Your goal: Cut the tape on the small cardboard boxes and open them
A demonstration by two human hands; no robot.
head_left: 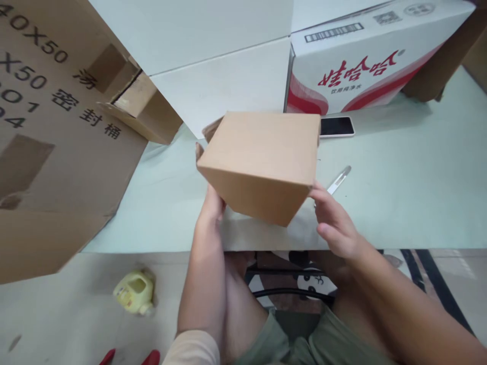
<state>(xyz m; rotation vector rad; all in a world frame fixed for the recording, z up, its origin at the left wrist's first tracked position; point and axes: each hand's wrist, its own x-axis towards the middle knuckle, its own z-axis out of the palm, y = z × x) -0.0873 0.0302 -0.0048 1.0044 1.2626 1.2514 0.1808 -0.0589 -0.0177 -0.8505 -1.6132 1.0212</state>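
The fingers of the right hand (335, 220) are held half open, their tips set against a corner of the brown carton (262, 147); the left hand (213, 204) is partly hidden by it, so its grip cannot be told. The carton is held tilted, left and in front of the red-lettered white box (342, 71). Before that box, a phone (338, 126) and, nearer, a slim white tool (338, 180) are seen.

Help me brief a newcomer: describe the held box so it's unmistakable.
At the pale table, find the left hand and right hand. Between them is the brown box; its visible sides are plain, unlike the lettered carton at left, and it alone is held.
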